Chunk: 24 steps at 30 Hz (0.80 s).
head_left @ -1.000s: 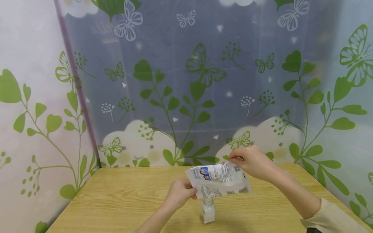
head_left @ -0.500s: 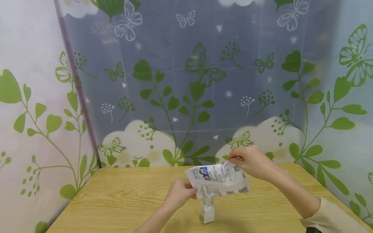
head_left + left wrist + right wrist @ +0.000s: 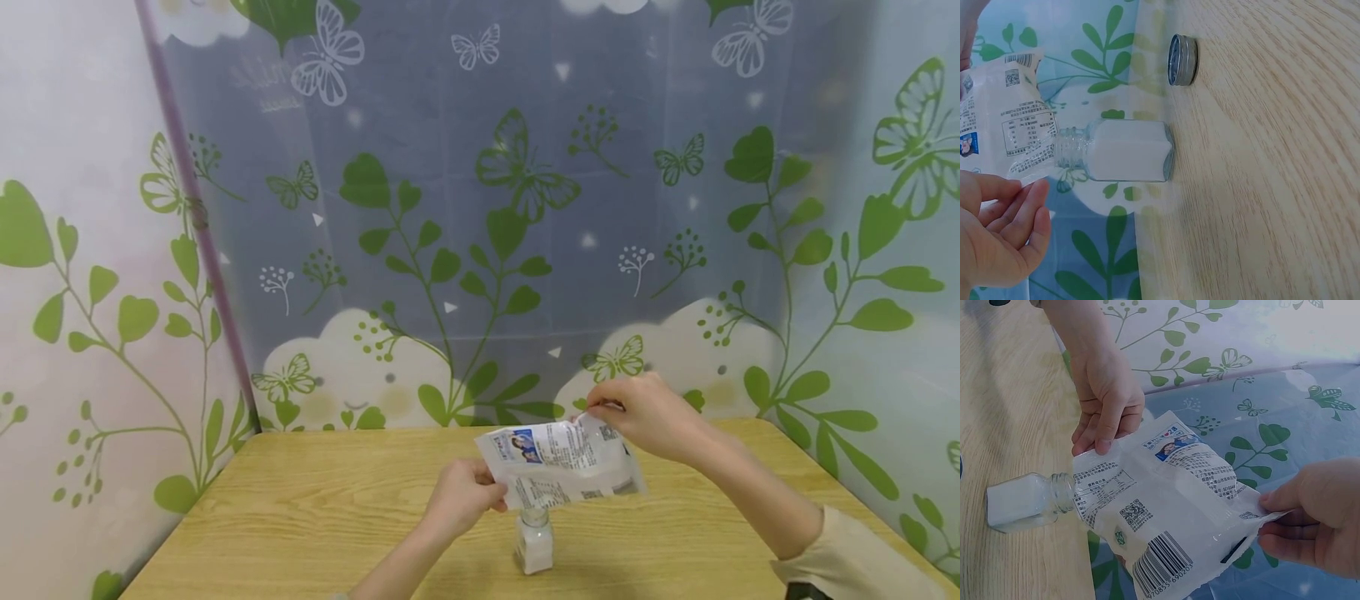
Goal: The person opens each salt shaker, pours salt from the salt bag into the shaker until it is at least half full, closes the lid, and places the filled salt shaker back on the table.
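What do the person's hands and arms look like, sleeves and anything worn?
No gloves or rings visible on the left hand or right hand. Right arm: beige sleeve, forearm bare below it; a black patch by the cuff is too cut off to identify. Left arm: bare forearm, any sleeve too cut off to tell.

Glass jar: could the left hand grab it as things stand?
Probably not immediately: the left hand is pinching the packet. Once freed, it could likely reach the glass jar, whose sides look unobstructed.
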Each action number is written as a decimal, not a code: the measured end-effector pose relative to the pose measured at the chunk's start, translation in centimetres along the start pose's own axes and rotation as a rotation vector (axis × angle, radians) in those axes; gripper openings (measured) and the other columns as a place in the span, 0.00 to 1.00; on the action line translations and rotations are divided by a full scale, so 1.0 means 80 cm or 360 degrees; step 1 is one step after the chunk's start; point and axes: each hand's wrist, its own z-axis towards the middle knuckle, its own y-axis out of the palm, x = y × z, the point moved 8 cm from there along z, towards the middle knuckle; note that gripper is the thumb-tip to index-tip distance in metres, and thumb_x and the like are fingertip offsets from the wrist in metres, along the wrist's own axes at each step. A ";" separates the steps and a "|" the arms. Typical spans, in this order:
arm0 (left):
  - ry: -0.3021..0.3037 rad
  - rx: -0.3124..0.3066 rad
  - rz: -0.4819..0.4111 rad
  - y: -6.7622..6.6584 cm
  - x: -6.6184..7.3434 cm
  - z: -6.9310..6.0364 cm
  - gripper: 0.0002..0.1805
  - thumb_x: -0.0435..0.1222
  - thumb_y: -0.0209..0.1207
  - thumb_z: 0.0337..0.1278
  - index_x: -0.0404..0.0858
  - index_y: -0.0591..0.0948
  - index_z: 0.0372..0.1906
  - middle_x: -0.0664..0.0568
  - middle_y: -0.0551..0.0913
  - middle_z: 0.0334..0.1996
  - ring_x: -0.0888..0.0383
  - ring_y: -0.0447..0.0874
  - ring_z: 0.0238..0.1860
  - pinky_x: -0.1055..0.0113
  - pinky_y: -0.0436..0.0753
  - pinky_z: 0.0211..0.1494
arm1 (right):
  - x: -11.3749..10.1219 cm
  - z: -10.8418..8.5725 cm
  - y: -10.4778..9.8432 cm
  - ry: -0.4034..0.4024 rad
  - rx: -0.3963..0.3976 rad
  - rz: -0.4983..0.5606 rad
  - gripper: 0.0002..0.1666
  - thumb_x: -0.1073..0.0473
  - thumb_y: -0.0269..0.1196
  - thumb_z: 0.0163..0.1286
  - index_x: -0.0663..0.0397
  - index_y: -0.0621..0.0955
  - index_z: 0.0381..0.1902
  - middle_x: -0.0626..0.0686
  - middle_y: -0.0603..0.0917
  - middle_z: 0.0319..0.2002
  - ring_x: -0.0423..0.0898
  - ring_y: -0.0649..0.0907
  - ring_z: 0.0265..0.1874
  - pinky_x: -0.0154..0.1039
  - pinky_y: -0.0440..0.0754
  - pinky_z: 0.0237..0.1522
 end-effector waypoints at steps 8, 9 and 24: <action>-0.0004 -0.0009 -0.0024 0.000 0.000 -0.001 0.06 0.24 0.59 0.44 0.25 0.81 0.32 0.45 0.83 0.22 0.55 0.81 0.20 0.65 0.80 0.31 | 0.000 0.000 0.000 0.0004 0.0000 -0.0003 0.05 0.68 0.62 0.60 0.57 0.84 0.34 0.49 0.85 0.30 0.42 0.83 0.29 0.34 0.80 0.31; -0.0004 -0.0011 -0.0027 0.000 0.000 -0.001 0.07 0.24 0.59 0.44 0.25 0.81 0.32 0.45 0.83 0.22 0.55 0.81 0.20 0.64 0.80 0.31 | 0.000 0.000 0.000 0.0005 -0.0001 0.0000 0.05 0.68 0.62 0.60 0.57 0.84 0.34 0.49 0.85 0.30 0.42 0.83 0.29 0.34 0.80 0.31; 0.0018 0.0005 -0.0008 0.000 0.001 0.000 0.06 0.24 0.59 0.44 0.26 0.81 0.30 0.45 0.83 0.22 0.56 0.81 0.20 0.66 0.80 0.30 | 0.001 -0.001 0.000 0.0007 0.0008 -0.0010 0.05 0.68 0.62 0.60 0.57 0.84 0.33 0.49 0.85 0.30 0.42 0.83 0.29 0.34 0.80 0.32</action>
